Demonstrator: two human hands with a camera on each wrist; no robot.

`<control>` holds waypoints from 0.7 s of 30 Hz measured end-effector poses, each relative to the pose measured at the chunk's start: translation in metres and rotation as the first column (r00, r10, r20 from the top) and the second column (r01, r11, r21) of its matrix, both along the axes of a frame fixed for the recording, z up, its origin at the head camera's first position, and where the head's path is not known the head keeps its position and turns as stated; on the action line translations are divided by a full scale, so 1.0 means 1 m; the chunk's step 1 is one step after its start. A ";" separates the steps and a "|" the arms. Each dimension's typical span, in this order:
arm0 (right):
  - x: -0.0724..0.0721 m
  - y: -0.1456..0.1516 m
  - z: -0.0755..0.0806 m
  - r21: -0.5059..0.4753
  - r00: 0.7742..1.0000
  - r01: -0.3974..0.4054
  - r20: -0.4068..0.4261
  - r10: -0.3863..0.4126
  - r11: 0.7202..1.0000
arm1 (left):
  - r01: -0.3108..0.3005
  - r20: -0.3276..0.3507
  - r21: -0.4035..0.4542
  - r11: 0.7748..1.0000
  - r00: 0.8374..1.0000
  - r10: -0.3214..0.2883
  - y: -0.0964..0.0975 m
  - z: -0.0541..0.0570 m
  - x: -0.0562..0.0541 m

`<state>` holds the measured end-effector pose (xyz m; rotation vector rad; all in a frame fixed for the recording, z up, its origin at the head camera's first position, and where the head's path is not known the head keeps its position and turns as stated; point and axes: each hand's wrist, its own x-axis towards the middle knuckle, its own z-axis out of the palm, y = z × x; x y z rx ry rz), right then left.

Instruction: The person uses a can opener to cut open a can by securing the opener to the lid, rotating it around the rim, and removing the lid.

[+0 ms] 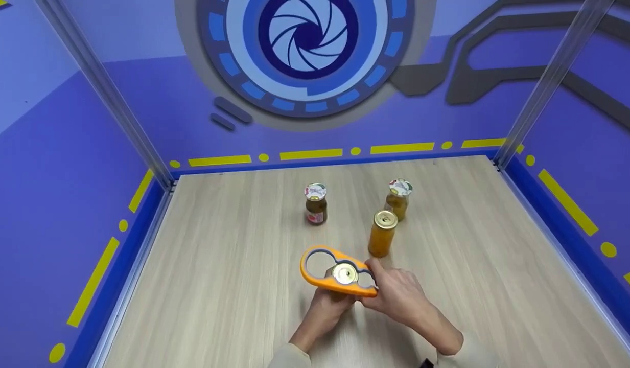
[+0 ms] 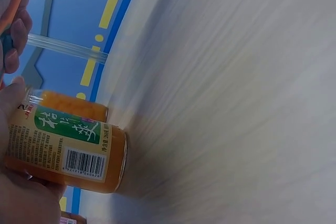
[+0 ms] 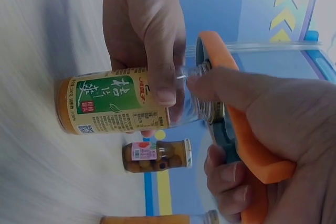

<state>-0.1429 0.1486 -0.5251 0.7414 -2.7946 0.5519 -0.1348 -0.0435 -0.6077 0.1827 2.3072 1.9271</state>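
I find the left hand's (image 1: 333,302) fingers curled round the jar (image 3: 123,103) over the desk (image 1: 233,245); the right hand's (image 1: 398,290) fingers grip the opener (image 1: 340,288) around its lid (image 1: 345,274). A loose left hold could, I judge, let the jar spin.

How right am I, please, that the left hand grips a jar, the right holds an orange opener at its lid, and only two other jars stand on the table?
Almost: three other jars stand on the table, not two, as the head view shows. The left hand does grip a jar, and the right hand holds an orange opener at its lid.
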 end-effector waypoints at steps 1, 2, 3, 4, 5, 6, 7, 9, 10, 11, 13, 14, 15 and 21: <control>0.001 -0.001 0.000 0.017 1.000 0.007 -0.011 -0.006 1.000 | -0.001 -0.004 0.007 1.000 1.000 0.001 0.000 0.000 0.000; 0.002 -0.003 0.001 0.033 1.000 0.017 -0.015 -0.017 0.999 | -0.001 -0.009 0.014 1.000 1.000 0.002 0.001 0.000 0.000; 0.003 -0.004 0.001 0.052 0.999 0.029 -0.020 -0.028 0.998 | -0.002 -0.014 0.015 1.000 1.000 0.003 0.002 0.000 0.000; 0.004 -0.006 0.002 0.070 0.999 0.043 -0.019 -0.042 0.997 | -0.003 -0.021 0.014 1.000 1.000 0.003 0.003 0.000 0.001; 0.005 -0.008 0.002 0.082 0.998 0.057 -0.015 -0.056 0.995 | -0.006 -0.026 0.015 1.000 1.000 0.006 0.004 0.000 0.001; 0.007 -0.009 0.003 0.095 0.998 0.070 -0.009 -0.069 0.993 | -0.011 -0.033 0.012 1.000 0.999 0.012 0.005 0.000 0.002; 0.008 -0.010 0.003 0.100 0.996 0.084 0.001 -0.085 0.991 | -0.017 -0.039 0.009 1.000 0.999 0.017 0.006 0.000 0.002; 0.010 -0.012 0.004 0.100 0.994 0.112 -0.001 -0.113 0.989 | -0.041 -0.050 0.007 0.999 0.998 0.041 0.010 -0.001 0.003; 0.011 -0.013 0.004 0.095 0.992 0.124 0.001 -0.125 0.988 | -0.057 -0.050 0.010 0.998 0.997 0.057 0.012 -0.001 0.003; 0.012 -0.014 0.004 0.093 0.991 0.132 -0.002 -0.133 0.987 | -0.076 -0.051 0.014 0.997 0.996 0.076 0.014 -0.001 0.003; 0.014 -0.016 0.005 0.094 0.988 0.153 0.007 -0.154 0.984 | -0.113 -0.056 0.023 0.993 0.992 0.114 0.018 -0.002 0.004; 0.015 -0.017 0.005 0.100 0.986 0.162 0.015 -0.165 0.982 | -0.131 -0.063 0.030 0.991 0.989 0.132 0.020 -0.002 0.004; 0.016 -0.018 0.006 0.111 0.984 0.173 0.027 -0.177 0.979 | -0.149 -0.067 0.035 0.988 0.986 0.152 0.022 -0.003 0.004; 0.022 -0.029 0.010 0.185 0.954 0.248 0.126 -0.273 0.951 | -0.325 -0.180 -0.059 0.944 0.934 0.310 0.039 -0.005 0.012</control>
